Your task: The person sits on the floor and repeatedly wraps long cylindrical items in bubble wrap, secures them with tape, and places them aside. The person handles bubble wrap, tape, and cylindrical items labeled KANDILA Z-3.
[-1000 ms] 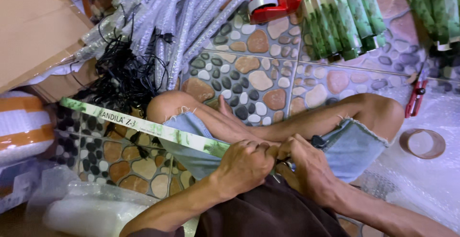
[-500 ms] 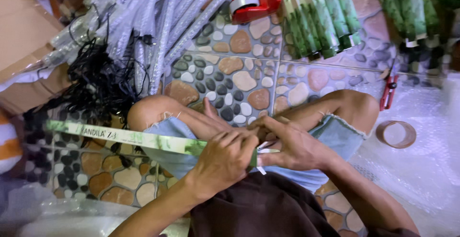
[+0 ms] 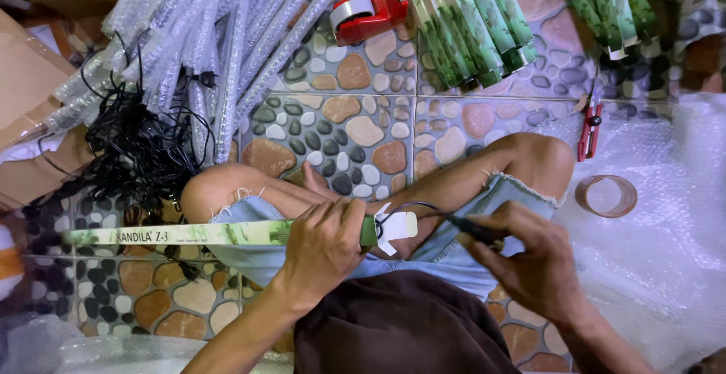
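Black cable [image 3: 423, 209] tip hidden in right hand [image 3: 529, 257]

Pebble-patterned tile floor [image 3: 363, 128] in browns and greys, evenly lit. Along its top edge, bubble-wrapped tubes [image 3: 227, 34], green printed boxes [image 3: 469, 26], a red tape dispenser [image 3: 368, 12]. Cardboard [image 3: 30, 109] at left edge, bubble wrap sheet [image 3: 665, 253] at right.

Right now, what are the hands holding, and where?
Left hand grips the long green box near its open end; right hand pinches the black cable coming out.
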